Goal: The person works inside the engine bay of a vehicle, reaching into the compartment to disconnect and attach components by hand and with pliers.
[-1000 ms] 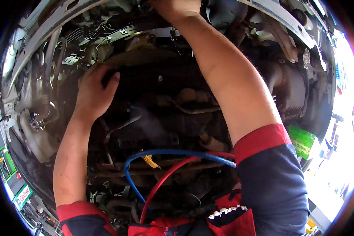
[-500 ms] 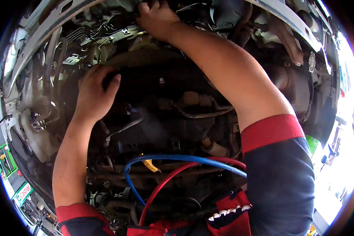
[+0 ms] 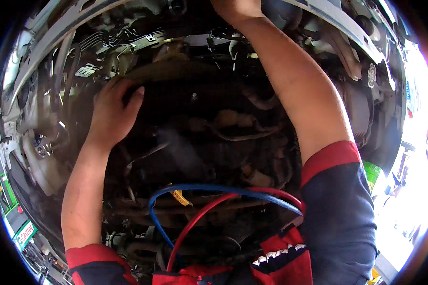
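Note:
My left hand [image 3: 120,108] rests in the dark engine bay at left of centre, thumb apart and fingertips bent over a dark, broad engine part [image 3: 170,70]. What lies under those fingertips is too dark to make out. My right hand [image 3: 238,10] reaches to the far top of the bay, near metal fittings and dark parts; its fingers are out of frame. Below and between my forearms lie a blue hose [image 3: 202,187], a red hose [image 3: 200,213] and a yellow dipstick-like loop [image 3: 180,197].
The vehicle's metal frame [image 3: 47,50] arches across the top and left. A green pouch [image 3: 372,175] sits at the right rim beside bright daylight. At the far left edge are a green rack [image 3: 4,192] and a sign [image 3: 26,233]. Pipes, wires and brackets fill the bay.
My right hand first shifted down and left to the upper middle, then went up and right, its fingers now leaving the frame. My left hand has stayed in about the same place.

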A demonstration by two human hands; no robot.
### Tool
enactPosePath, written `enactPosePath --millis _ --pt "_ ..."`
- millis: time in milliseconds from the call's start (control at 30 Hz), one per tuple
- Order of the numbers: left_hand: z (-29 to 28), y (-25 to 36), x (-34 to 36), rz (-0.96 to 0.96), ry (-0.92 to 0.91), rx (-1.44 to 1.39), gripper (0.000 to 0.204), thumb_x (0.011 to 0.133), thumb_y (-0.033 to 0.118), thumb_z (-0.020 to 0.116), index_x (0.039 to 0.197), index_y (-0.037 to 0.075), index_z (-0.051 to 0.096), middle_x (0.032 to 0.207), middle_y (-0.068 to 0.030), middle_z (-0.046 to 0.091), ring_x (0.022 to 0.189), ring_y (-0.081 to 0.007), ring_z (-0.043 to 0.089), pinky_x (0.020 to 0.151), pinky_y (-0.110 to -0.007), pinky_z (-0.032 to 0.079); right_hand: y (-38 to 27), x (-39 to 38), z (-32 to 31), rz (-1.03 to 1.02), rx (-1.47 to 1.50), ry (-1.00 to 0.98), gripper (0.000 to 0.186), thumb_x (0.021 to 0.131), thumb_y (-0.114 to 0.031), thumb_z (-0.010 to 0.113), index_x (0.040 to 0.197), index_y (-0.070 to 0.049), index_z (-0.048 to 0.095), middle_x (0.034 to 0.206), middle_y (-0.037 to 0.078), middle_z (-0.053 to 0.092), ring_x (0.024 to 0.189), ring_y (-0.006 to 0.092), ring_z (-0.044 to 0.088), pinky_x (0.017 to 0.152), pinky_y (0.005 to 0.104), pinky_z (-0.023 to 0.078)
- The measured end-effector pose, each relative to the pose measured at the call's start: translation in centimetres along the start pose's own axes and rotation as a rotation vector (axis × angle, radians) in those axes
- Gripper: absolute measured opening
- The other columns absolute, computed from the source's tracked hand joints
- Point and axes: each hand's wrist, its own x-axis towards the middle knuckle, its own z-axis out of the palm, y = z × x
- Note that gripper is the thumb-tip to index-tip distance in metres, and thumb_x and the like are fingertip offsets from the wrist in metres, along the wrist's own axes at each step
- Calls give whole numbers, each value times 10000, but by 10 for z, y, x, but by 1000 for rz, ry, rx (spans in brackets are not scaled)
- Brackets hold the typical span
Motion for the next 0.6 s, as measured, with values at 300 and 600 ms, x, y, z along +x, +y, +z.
enactPosePath --millis 300,600 --pt "2 3 0 -21 -7 41 335 973 358 646 1132 68 694 1190 -137 672 1175 -369 612 1035 -504 428 71 14 -72 -391 1699 -145 425 976 -267 504 1300 -21 625 1284 248 657 1198 407 618 1046 490 487" --pt "0 1 1 -62 -85 26 334 986 363 626 1153 82 693 1185 -145 673 1172 -376 611 1031 -511 424 70 6 -66 -461 2025 -202 421 961 -263 546 1271 6 638 1258 270 654 1133 441 637 976 501 522"
